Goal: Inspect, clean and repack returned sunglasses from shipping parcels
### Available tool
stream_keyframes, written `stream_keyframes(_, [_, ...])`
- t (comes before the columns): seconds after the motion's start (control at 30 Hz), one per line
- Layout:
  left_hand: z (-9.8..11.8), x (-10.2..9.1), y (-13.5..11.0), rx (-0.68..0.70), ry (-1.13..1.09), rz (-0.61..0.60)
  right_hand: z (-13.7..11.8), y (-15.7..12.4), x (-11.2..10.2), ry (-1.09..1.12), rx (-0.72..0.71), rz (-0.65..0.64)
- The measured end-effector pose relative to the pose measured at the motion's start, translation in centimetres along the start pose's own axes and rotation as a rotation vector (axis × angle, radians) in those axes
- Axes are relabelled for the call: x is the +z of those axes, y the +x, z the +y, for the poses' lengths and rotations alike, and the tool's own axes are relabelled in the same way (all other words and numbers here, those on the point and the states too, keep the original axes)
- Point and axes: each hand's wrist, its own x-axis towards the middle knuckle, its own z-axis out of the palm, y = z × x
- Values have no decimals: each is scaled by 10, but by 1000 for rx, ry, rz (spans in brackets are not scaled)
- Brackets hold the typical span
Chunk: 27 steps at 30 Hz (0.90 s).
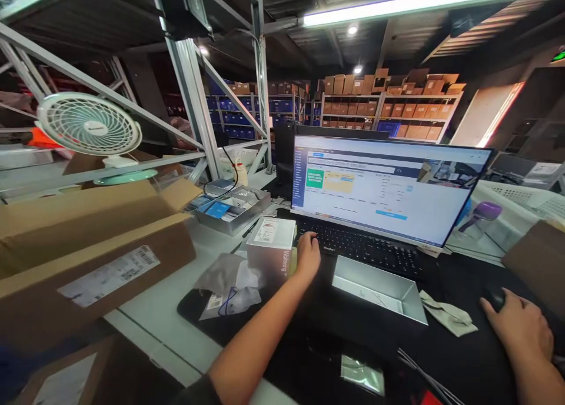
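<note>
My left hand (309,253) rests at the left end of the black keyboard (357,241), its loosely bent fingers over the keys and nothing seen in its grasp. Over on the right, my right hand (523,325) is wrapped round a black computer mouse (495,299). Close to my left hand stands a white and brown printed box (271,246) with a label on top. An open silver-grey box tray (379,290) lies in front of the keyboard, and a crumpled pale cloth or paper (450,315) is beside it. Behind the keyboard, a lit monitor (353,193) shows a web page.
Clear plastic bags (233,284) lie left of the printed box. A large open carton (110,269) fills the left side, with a fan (90,125) behind it. A grey box (233,211) holds small items. A small shiny packet (362,374) lies near the front.
</note>
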Motion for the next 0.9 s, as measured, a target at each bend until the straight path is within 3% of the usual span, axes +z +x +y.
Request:
stream_keyframes(0.13, [-12,18,11,41,171,36,-27,-11,-28,68,-6,58])
stream_keyframes(0.3, [-16,39,12,148,316,-46,-72,-9,-73,181,-133,132])
stream_keyframes(0.43, [-24,41,9,190,369,-98,-128,-10,-99,263,-311,6])
stream_keyframes(0.53, [-27,40,7,128,402,-42,-191,-23,-109,324,-500,-197])
stream_keyframes(0.7, [-29,41,6,-69,408,118,-314,-45,-94,300,-843,-591])
stream_keyframes(0.8, [-32,41,6,-128,353,135,-369,-49,-69,204,-888,-713])
stream_keyframes(0.9, [-33,38,8,-146,257,115,-398,-53,-48,109,-858,-735])
